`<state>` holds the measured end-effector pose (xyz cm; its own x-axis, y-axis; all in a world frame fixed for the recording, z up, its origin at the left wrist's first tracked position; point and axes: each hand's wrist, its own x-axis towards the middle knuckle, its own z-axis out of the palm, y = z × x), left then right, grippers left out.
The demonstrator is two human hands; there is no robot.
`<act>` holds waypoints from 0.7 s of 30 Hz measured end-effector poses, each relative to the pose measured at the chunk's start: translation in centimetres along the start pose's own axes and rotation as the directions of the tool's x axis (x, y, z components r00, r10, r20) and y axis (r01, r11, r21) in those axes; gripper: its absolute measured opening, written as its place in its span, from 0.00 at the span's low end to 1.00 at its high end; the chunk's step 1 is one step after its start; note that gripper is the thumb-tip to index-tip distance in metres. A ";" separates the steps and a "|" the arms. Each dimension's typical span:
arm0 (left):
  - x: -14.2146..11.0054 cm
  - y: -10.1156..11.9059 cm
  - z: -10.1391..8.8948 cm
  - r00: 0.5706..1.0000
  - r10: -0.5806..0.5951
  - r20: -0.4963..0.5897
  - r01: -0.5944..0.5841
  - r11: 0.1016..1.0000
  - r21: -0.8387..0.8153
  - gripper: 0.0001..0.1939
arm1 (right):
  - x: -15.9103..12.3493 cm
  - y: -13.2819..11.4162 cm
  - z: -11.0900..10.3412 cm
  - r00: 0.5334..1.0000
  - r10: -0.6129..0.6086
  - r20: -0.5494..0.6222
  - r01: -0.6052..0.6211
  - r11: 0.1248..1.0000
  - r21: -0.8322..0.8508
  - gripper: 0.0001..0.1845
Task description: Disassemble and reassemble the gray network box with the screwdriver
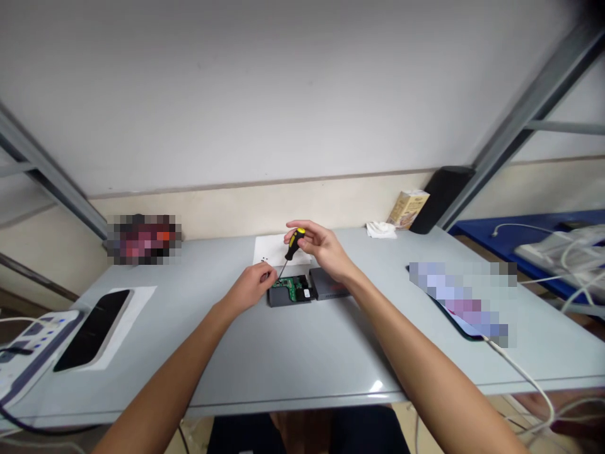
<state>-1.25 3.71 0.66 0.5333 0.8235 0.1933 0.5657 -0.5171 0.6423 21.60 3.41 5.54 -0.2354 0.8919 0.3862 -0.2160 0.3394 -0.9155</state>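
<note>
Yellow-and-black screwdriver (293, 244), held by thumb and fingers of the right hand (325, 246), slants down to the green circuit board (293, 290) in its casing (280, 301); screw work seems in hand (whether the curled left hand (253, 285) grips anything, I can't tell), and turning calls for a well-seated tip

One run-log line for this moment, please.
Right hand: holds screwdriver, tip down at green board | left hand: at left edge of open case | dark grey piece: right of case | dark bits: on white paper
</note>
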 end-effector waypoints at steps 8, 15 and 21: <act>0.1 -0.5 0.2 1.000 0.007 -0.004 -0.007 1.000 0.017 0.15 | -0.1 0.7 0.5 0.998 0.017 -0.053 -0.016 1.000 0.021 0.15; 0.0 -0.2 0.1 1.000 0.009 -0.005 -0.008 1.000 0.026 0.16 | -0.1 1.3 1.6 0.994 0.024 -0.105 -0.007 0.987 0.159 0.14; 0.0 0.0 -0.1 1.000 0.004 0.005 -0.004 1.000 0.021 0.15 | 0.0 1.3 1.2 0.990 -0.018 -0.139 0.028 0.997 0.066 0.17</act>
<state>-1.29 3.74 0.69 0.5392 0.8200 0.1920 0.5765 -0.5256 0.6255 20.12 3.53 4.49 -0.0979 0.9184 0.3834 -0.2848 0.3433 -0.8950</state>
